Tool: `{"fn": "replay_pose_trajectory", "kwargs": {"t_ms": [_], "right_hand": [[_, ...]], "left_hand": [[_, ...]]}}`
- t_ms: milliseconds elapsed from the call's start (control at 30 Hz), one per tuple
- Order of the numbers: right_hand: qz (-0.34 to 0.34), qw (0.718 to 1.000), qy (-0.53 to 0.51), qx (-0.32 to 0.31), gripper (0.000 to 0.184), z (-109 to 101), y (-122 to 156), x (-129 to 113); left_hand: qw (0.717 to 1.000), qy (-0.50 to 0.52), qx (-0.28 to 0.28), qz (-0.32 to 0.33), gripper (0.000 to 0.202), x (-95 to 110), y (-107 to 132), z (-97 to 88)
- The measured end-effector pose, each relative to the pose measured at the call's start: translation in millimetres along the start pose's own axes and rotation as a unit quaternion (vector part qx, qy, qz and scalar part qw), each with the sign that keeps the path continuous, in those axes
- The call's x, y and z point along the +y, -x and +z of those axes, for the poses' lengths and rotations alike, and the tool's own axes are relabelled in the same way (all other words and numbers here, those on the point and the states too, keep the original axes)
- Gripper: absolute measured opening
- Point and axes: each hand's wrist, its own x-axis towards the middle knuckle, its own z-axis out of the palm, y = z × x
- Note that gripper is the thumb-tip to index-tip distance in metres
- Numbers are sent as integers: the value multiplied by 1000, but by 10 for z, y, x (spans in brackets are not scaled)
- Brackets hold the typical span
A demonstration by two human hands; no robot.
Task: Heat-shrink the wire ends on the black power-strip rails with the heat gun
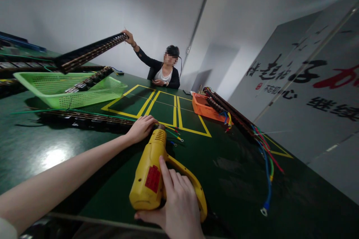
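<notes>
A yellow heat gun (150,160) with a red label is gripped by my right hand (179,198), its nozzle pointing away from me. Just left of the nozzle, my left hand (141,129) curls over the end of a black cable chain (84,119) lying on the table. The fingertips are partly hidden. From that end, beyond the nozzle, come several wires with ring terminals (179,140), among them green, red and blue ones. A thin green wire runs along the chain.
A light green basket (75,89) with a chain section in it stands at left. Across the green table (238,171), a seated person (165,71) raises another cable chain (92,50). At right are an orange basket (206,108) and a chain with coloured wires (267,179). Yellow tape (193,132) marks rectangles.
</notes>
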Motion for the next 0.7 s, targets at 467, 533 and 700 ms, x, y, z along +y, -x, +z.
{"fn": "replay_pose_trajectory", "kwargs": {"t_ms": [467, 533, 700], "right_hand": [[33, 996, 36, 81, 114, 16, 183, 283], [31, 995, 48, 84, 113, 13, 178, 273], [-8, 992, 80, 93, 113, 31, 122, 196]], "left_hand": [[1000, -9, 8, 9, 25, 13, -5, 18], [1000, -15, 6, 8, 25, 17, -5, 20], [1000, -12, -1, 1, 26, 11, -15, 20]]}}
